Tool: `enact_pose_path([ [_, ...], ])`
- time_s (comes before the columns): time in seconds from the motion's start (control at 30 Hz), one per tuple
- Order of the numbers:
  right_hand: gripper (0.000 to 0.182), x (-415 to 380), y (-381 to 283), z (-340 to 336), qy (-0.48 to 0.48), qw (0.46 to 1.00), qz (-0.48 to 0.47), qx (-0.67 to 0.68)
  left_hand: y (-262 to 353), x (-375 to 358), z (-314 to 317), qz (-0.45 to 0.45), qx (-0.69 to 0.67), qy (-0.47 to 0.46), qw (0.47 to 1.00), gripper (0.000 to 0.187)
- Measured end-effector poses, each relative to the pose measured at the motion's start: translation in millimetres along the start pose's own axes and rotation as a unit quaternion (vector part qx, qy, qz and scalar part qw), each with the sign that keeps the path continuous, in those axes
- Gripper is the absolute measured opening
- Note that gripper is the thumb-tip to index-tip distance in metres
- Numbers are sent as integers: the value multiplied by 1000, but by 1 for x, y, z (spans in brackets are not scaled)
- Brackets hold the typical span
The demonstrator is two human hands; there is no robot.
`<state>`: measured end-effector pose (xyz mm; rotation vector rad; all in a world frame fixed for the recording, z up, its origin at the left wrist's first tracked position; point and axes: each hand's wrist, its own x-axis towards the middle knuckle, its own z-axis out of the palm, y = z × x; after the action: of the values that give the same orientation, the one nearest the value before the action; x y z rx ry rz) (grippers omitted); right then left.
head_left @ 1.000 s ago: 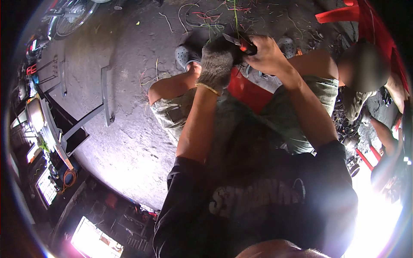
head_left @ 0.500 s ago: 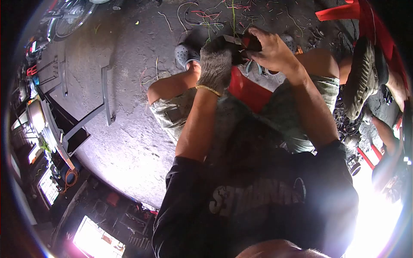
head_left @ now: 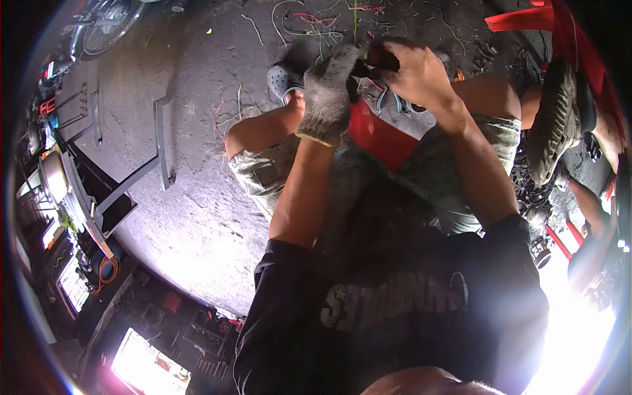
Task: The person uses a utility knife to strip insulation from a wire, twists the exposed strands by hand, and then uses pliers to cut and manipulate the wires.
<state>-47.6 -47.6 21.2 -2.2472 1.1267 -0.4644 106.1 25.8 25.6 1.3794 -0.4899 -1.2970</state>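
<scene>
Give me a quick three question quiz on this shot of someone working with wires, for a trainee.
1. True or false: both hands are bare.
2. Which hand grips the dark red-handled tool? A left hand, B right hand
3. What litters the concrete floor beyond the feet?

Key
1. False: the left hand wears a knit glove; the right hand is bare.
2. B, its fingers are wrapped around it.
3. Loose wire scraps, green, red and pale.
</scene>
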Motion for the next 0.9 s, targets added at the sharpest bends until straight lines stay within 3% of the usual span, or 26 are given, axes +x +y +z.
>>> enact_pose_path([
  [0.03, 27, -1, 0, 3, 7, 1000, -7, -22, -1, 2, -2, -1, 0, 1, 1000, 17],
  [0.07, 27, -2, 1, 5, 7, 1000, -6, -22, -3, 7, -7, 236, 317, -17, 919, 16],
  [0.1, 29, -2, 1, 8, 16, 999, -15, -23, -6, 11, -11, 435, 582, -32, 687, 16],
  [0.23, 33, 0, -5, 1, -8, 1000, 3, -16, -18, 15, -16, 354, 595, -35, 720, 22],
  [0.37, 27, 0, 0, 1, -2, 997, 28, -69, -10, 9, -13, 349, 570, -73, 740, 21],
  [0.43, 42, 3, 13, 7, -52, 996, 36, -67, -14, 9, -14, 352, 592, -50, 723, 19],
  [0.57, 42, 9, 6, 5, -54, 995, 29, -81, -16, 15, -14, 406, 604, -16, 686, 17],
  [0.63, 43, 14, -5, -4, -90, 993, 18, -69, -11, 10, -7, 266, 434, 9, 861, 16],
  [0.67, 43, 15, -3, -3, -90, 993, 18, -68, -11, 11, -8, 266, 434, 9, 861, 16],
  [0.73, 25, 18, 6, 2, -7, 995, -31, -93, -10, 14, -11, 283, 545, -6, 789, 16],
  [0.77, 25, 23, 17, 1, -7, 995, -31, -93, -7, 12, -10, 282, 545, -6, 789, 16],
  [0.83, 27, 35, 42, -9, 41, 988, 81, -121, 3, 4, -5, 314, 608, -32, 729, 18],
  [0.87, 17, 45, 36, -37, 125, 984, 108, -68, 3, 3, -6, 311, 608, -33, 730, 18],
  [0.9, 22, 53, 30, -63, 211, 968, 134, -14, 4, 2, -6, 343, 562, -38, 752, 18],
])
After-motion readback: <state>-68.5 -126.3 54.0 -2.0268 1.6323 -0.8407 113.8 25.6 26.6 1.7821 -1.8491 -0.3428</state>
